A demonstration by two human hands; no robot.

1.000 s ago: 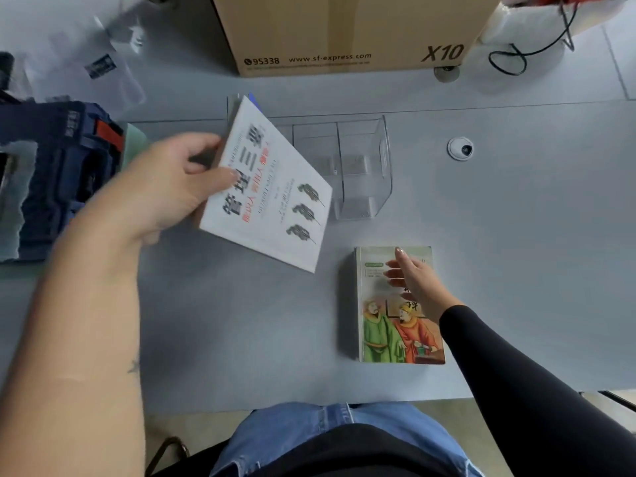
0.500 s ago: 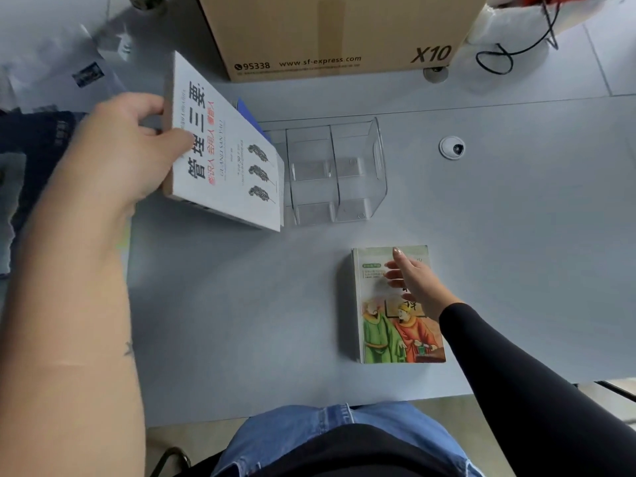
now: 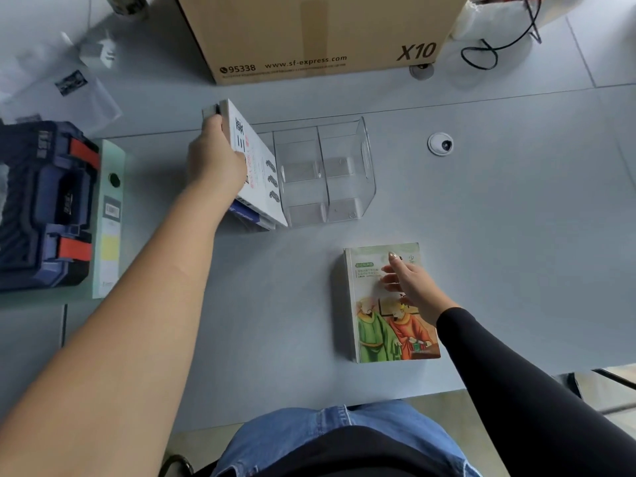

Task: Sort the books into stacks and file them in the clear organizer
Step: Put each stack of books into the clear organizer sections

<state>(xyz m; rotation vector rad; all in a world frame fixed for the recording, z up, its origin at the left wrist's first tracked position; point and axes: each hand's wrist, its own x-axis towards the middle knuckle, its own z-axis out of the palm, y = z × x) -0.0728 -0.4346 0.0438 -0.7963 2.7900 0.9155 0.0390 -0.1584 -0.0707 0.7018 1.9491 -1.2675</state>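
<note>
A cardboard box [image 3: 323,36] printed "95338", "www.sf-express.com" and "X10" is seen at the far edge of a grey desk [image 3: 499,235]. A blue case with 2 red latches [image 3: 44,204] is set at the left, a pale green folder [image 3: 109,218] just beside it. A round white cap [image 3: 440,144] is seen at right, a black cable [image 3: 495,46] looped beyond.

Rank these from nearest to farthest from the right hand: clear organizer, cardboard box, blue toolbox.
From the right hand:
1. clear organizer, just beyond it, slightly left.
2. cardboard box, at the table's far edge.
3. blue toolbox, far left.
</note>
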